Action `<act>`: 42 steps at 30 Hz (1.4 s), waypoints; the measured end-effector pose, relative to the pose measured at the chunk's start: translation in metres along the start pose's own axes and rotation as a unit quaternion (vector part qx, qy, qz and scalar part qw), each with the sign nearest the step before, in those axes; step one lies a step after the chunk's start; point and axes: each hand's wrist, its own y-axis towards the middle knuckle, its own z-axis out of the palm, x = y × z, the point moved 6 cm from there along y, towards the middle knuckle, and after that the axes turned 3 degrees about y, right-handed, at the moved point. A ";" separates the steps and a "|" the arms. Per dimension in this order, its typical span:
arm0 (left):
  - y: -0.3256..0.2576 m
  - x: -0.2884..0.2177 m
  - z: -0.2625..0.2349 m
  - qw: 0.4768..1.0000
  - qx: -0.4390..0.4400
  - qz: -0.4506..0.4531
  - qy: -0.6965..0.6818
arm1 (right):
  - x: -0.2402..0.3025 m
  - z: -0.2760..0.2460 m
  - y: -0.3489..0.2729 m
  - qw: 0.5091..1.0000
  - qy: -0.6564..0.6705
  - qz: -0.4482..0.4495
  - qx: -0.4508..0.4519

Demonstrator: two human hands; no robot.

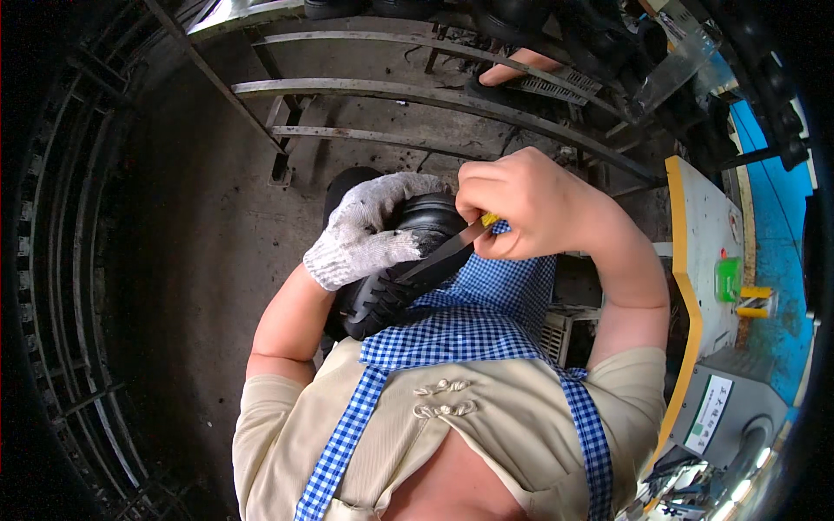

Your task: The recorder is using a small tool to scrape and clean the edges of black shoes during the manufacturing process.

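My left hand, in a light grey knitted glove with a dark thumb tip, is closed around the toe end of a black lace-up shoe. The shoe lies over my lap, its laced part toward my body. My right hand, bare, is closed on the yellow handle of a knife. Its long narrow blade slants down to the left across the shoe's upper, close to the gloved thumb. Whether the edge touches the shoe I cannot tell. A blue-and-white checked apron covers my lap.
Metal rails run across in front of me, with dark shoes above them. At right stand a white, yellow-edged board, a green container and a grey machine. Beyond the rails another person's bare limb shows near a crate.
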 end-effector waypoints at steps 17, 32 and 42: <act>0.005 0.003 0.007 0.999 0.014 -0.011 0.046 | 0.013 -0.004 -0.012 0.997 -0.069 -0.012 0.018; 0.007 0.003 0.006 0.998 0.008 -0.056 0.025 | -0.015 0.006 -0.015 0.989 0.103 -0.002 -0.108; 0.001 -0.003 -0.013 0.999 -0.036 -0.012 0.029 | -0.025 0.021 -0.031 0.960 0.170 -0.018 -0.222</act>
